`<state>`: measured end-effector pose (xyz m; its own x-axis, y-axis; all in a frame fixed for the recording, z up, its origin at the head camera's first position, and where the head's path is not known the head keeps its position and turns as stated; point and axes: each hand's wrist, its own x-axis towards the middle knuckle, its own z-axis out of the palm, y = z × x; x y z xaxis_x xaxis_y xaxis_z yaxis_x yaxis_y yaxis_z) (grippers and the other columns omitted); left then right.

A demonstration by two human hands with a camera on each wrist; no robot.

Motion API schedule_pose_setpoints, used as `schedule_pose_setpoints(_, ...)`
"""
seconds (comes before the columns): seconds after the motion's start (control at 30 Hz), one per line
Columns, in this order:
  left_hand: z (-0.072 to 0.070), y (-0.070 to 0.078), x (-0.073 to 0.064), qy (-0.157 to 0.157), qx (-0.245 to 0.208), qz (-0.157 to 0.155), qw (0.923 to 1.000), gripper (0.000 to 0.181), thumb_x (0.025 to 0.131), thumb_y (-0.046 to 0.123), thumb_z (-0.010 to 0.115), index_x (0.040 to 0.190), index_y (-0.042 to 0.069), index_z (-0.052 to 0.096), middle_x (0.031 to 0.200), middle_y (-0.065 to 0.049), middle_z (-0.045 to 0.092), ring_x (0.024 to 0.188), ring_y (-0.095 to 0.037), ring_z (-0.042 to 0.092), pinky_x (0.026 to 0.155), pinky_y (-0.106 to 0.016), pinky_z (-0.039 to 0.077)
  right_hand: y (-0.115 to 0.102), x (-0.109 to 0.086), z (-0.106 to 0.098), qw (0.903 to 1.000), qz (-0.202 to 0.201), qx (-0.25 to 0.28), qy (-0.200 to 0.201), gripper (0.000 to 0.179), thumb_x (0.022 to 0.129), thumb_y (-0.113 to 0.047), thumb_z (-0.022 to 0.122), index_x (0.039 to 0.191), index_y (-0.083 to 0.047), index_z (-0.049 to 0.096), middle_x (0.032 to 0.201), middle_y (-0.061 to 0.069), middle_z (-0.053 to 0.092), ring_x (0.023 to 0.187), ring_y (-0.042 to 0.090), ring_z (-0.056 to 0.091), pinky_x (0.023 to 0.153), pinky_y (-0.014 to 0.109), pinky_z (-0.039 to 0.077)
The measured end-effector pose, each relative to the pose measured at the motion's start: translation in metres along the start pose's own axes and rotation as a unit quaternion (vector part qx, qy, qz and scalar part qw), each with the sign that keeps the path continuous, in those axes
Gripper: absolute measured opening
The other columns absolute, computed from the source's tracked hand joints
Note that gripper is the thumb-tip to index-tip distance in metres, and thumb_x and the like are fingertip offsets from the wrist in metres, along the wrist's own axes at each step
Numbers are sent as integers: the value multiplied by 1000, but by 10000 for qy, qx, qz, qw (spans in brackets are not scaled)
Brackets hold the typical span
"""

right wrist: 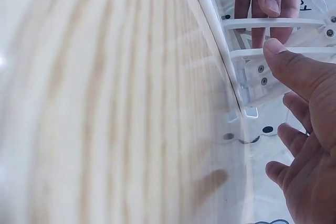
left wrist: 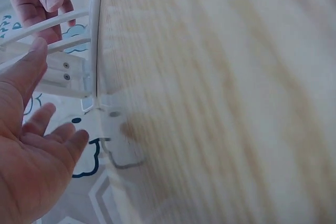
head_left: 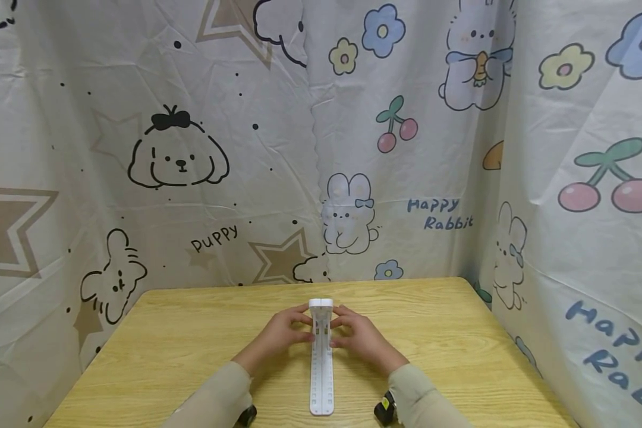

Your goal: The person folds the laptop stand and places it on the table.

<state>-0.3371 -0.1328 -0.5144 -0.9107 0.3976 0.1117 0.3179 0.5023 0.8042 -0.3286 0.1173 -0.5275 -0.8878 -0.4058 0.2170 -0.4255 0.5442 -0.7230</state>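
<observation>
A narrow white foldable stand (head_left: 321,374) is on the wooden table, its long slotted base pointing toward me and its head at the far end. Two slim struts (left wrist: 73,43) rise from the base, beside screwed brackets (right wrist: 262,74). From the left side, my left hand (head_left: 283,330) holds the stand, thumb tip at a strut and fingers reaching past it. My right hand (head_left: 365,337) mirrors it on the other side, its thumb (right wrist: 294,66) overlapping the near strut. In both wrist views the lower fingers are loosely bent and off the stand.
The yellow wood-grain table (head_left: 192,321) has rounded far corners. Printed curtains (head_left: 278,148) hang close behind it and along its sides. A black wrist device (head_left: 386,409) shows at the right sleeve, another (head_left: 247,415) at the left.
</observation>
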Motion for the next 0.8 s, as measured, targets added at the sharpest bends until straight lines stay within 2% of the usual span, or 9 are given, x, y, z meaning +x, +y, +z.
schedule_pose_setpoints(0.13,2,-2,3,-59,-43,142,9999,13,86,21,84,96,15,78,156,-13,49,145,-44,41,120,-63,29,0,2,2,10000,-5,33,-22,23,83,-18,86,103,-19,75,156,2,50,151,34,34,123,54,29)
schedule_pose_setpoints(0.23,4,-1,4,-136,-23,234,9996,9,87,17,83,92,16,76,154,-10,52,145,-40,43,121,-59,31,-1,3,2,10000,-4,38,-35,20,83,-18,86,100,-19,75,156,5,50,150,34,36,123,54,30)
schedule_pose_setpoints(0.4,10,0,3,-141,-210,381,9990,11,86,9,82,86,12,72,150,-9,56,142,-36,48,120,-52,35,-2,3,4,10000,-58,-43,26,15,83,-15,85,91,-17,73,154,11,51,146,37,42,121,54,33)
schedule_pose_setpoints(0.5,11,1,3,-91,-378,465,9982,11,86,6,81,84,7,71,149,-11,57,141,-37,49,119,-51,37,-2,4,4,9999,-114,-67,72,15,83,-13,85,85,-17,71,153,15,51,143,40,45,120,55,35)
schedule_pose_setpoints(0.8,10,-1,4,-85,-516,508,9973,11,87,3,79,83,8,70,139,-5,65,134,-30,56,116,-50,42,-4,7,5,9999,-121,-29,77,18,84,-11,84,79,-18,68,151,18,53,142,42,46,118,56,37)
